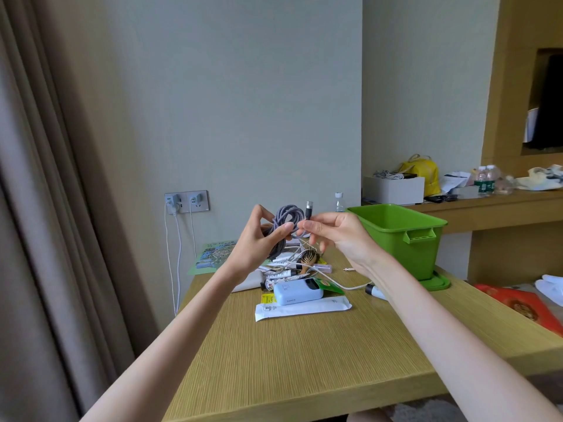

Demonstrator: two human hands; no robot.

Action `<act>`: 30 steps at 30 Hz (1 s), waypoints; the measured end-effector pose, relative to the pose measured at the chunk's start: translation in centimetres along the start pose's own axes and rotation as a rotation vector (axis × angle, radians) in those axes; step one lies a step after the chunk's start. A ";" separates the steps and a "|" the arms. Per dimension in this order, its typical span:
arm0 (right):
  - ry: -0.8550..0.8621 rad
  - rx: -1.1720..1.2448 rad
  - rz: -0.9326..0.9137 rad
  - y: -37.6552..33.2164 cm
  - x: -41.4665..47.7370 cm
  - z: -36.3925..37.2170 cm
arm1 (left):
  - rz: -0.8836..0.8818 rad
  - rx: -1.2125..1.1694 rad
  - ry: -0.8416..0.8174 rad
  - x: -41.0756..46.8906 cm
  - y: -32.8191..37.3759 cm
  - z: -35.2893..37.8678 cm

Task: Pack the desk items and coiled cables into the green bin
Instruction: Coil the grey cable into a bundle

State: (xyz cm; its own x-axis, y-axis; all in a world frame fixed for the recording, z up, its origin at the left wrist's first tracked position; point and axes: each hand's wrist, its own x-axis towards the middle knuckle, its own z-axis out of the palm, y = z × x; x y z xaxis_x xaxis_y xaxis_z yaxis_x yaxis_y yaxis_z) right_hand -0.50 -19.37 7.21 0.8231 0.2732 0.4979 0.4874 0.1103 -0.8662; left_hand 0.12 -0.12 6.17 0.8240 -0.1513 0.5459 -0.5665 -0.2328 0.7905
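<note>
Both hands gripped the coiled cable above the desk

Left hand [256, 239] curled its fingers and thumb round a coil of grey braided cable [286, 216], held in the air over the wooden desk [304, 360]. The right hand [341, 236] pinched the free end of the same cable just below its metal plug [309, 207], which pointed up. The green bin [405, 239] stood on the desk just to the right of the hands, open at the top, resting on a green lid [440, 284]. Below the hands lay a heap of small items: a pale blue power bank [297, 291], a wooden hairbrush [307, 257], a white cord [341, 286] and a long white packet [304, 306].
</note>
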 end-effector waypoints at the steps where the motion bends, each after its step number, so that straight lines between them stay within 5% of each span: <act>1: 0.008 0.010 0.009 -0.2 0.1 -0.1 | 0.000 -0.020 -0.009 0.0 0.0 0.2; 13: -0.094 -0.163 0.174 -2.2 0.7 -0.9 | -0.028 -0.136 0.022 0.0 -0.8 2.2; 30: 0.338 -0.453 0.017 -1.2 1.4 1.3 | 0.259 0.611 0.132 -0.4 0.7 2.3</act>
State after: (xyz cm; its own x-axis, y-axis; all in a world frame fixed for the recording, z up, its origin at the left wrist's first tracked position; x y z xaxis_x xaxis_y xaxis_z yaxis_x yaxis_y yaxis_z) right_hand -0.33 -17.86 8.92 0.8433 -0.0579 0.5343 0.4882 -0.3331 -0.8067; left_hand -0.59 -2.41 5.83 0.6323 -0.1659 0.7567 -0.6076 -0.7122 0.3516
